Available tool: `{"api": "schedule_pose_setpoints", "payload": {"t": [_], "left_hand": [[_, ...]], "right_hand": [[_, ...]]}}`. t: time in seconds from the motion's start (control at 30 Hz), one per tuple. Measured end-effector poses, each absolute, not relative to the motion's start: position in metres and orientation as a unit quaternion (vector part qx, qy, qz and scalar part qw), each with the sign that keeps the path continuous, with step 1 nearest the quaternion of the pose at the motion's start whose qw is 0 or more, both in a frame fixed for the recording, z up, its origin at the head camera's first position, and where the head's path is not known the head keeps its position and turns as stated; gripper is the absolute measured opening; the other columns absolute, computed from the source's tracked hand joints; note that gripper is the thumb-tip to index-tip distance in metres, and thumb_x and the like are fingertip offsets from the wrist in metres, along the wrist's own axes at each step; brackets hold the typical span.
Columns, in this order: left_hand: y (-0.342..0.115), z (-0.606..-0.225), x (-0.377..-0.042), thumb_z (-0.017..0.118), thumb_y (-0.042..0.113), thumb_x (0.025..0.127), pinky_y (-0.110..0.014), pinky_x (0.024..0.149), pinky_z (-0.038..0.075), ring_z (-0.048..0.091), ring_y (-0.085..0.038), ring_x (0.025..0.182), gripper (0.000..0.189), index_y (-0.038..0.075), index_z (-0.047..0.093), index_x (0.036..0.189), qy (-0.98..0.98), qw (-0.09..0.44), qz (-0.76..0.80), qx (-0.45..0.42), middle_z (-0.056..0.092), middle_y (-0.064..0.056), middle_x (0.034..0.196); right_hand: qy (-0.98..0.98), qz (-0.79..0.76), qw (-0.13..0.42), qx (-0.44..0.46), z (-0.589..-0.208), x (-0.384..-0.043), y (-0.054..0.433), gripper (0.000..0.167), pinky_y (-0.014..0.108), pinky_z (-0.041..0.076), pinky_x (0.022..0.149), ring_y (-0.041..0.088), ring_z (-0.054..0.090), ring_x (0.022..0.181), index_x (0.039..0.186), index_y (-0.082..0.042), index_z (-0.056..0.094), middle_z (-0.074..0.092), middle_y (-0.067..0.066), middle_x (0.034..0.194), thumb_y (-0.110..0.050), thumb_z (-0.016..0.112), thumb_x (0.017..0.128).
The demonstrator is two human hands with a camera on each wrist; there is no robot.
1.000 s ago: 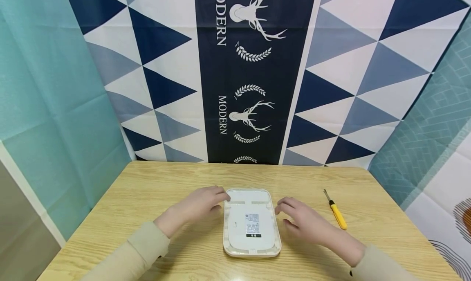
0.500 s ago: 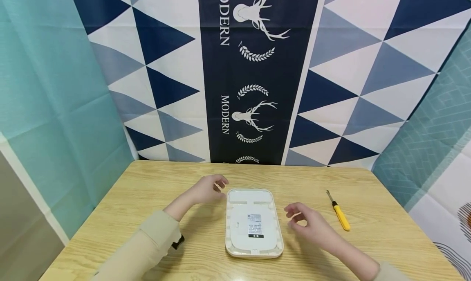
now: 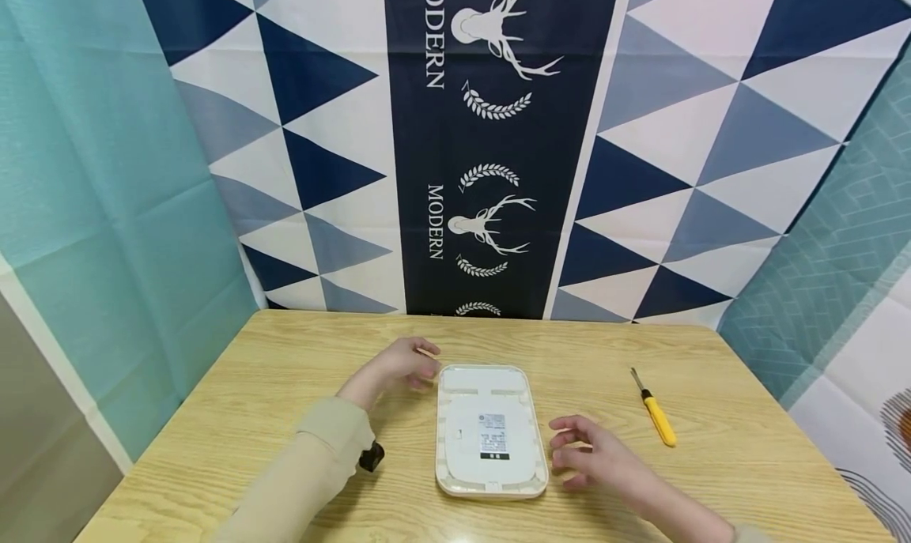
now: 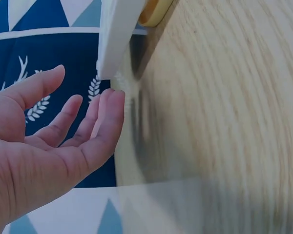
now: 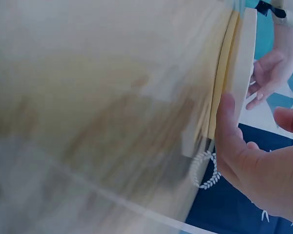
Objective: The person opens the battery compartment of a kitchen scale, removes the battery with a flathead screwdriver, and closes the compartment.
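Observation:
A flat white plastic device (image 3: 491, 428) with rounded corners lies on the table in the head view, a printed label and a small black strip on its upper face. Beside its far left corner is my left hand (image 3: 402, 361), fingers loosely bent and holding nothing. My right hand (image 3: 591, 452) is by the device's right side, its fingers relaxed and slightly curved. From the left wrist, the white edge of the device (image 4: 115, 44) shows just beyond the fingertips. In the right wrist view, my index finger lies close to the device's side (image 5: 244, 63); whether it touches cannot be told.
A yellow-handled screwdriver (image 3: 658, 416) lies right of the device, its metal tip pointing away from me. The wooden table (image 3: 306, 377) ends at a patterned cloth backdrop (image 3: 491, 148). Teal cloth (image 3: 107, 171) hangs at the left.
My left hand has drawn back a little from the device's top left edge. The right hand has come lower along the right side. The device has no clear movement on the table.

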State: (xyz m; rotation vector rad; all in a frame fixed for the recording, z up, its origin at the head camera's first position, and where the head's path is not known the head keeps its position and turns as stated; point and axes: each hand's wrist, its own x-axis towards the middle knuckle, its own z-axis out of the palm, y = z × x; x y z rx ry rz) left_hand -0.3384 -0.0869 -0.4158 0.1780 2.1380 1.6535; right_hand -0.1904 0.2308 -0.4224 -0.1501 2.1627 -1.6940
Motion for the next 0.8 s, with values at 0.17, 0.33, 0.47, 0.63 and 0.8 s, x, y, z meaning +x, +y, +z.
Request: {"api": "schedule_pose_setpoints", "payload": {"t": [0.17, 0.33, 0.47, 0.63, 0.8], "left_hand": [[-0.079, -0.425, -0.342, 0.064, 0.007, 0.088, -0.04, 0.074, 0.059, 0.064, -0.023, 0.089, 0.043, -0.002, 0.05, 0.128, 0.746, 0.225, 0.627, 0.022, 0.064, -0.018, 0.107], [-0.074, -0.431, -0.345, 0.064, 0.005, 0.087, -0.038, 0.068, 0.059, 0.064, -0.02, 0.079, 0.041, -0.002, 0.051, 0.126, 0.74, 0.223, 0.634, 0.019, 0.066, -0.016, 0.098], [-0.07, -0.435, -0.347, 0.063, 0.004, 0.088, -0.036, 0.067, 0.059, 0.064, -0.019, 0.075, 0.038, -0.002, 0.053, 0.125, 0.742, 0.227, 0.63, 0.023, 0.066, -0.014, 0.094], [-0.067, -0.44, -0.347, 0.064, 0.004, 0.088, -0.034, 0.066, 0.059, 0.064, -0.017, 0.074, 0.036, -0.001, 0.056, 0.122, 0.751, 0.228, 0.619, 0.021, 0.067, -0.012, 0.092], [-0.066, -0.443, -0.349, 0.063, 0.005, 0.088, -0.032, 0.064, 0.059, 0.063, -0.017, 0.071, 0.028, -0.001, 0.06, 0.115, 0.755, 0.223, 0.616, 0.015, 0.067, -0.011, 0.089]], "right_hand": [[0.746, -0.624, 0.228, -0.043, -0.428, -0.188, 0.227, 0.065, 0.041, 0.059, 0.076, 0.021, 0.062, 0.088, 0.136, 0.009, 0.026, 0.051, 0.019, 0.113, -0.01, 0.064, 0.087], [0.733, -0.633, 0.245, -0.041, -0.433, -0.187, 0.225, 0.067, 0.039, 0.059, 0.076, 0.021, 0.063, 0.087, 0.136, 0.01, 0.022, 0.052, 0.019, 0.113, -0.009, 0.064, 0.087], [0.722, -0.643, 0.252, -0.046, -0.435, -0.186, 0.224, 0.067, 0.038, 0.059, 0.075, 0.023, 0.065, 0.086, 0.137, 0.011, 0.018, 0.054, 0.018, 0.11, -0.007, 0.061, 0.088], [0.722, -0.644, 0.248, -0.059, -0.437, -0.184, 0.222, 0.067, 0.037, 0.059, 0.072, 0.024, 0.066, 0.083, 0.136, 0.012, 0.016, 0.056, 0.015, 0.103, -0.004, 0.059, 0.088], [0.742, -0.626, 0.235, -0.051, -0.438, -0.185, 0.217, 0.065, 0.037, 0.06, 0.068, 0.022, 0.066, 0.077, 0.135, 0.013, 0.019, 0.055, 0.014, 0.096, 0.0, 0.06, 0.086]]}}
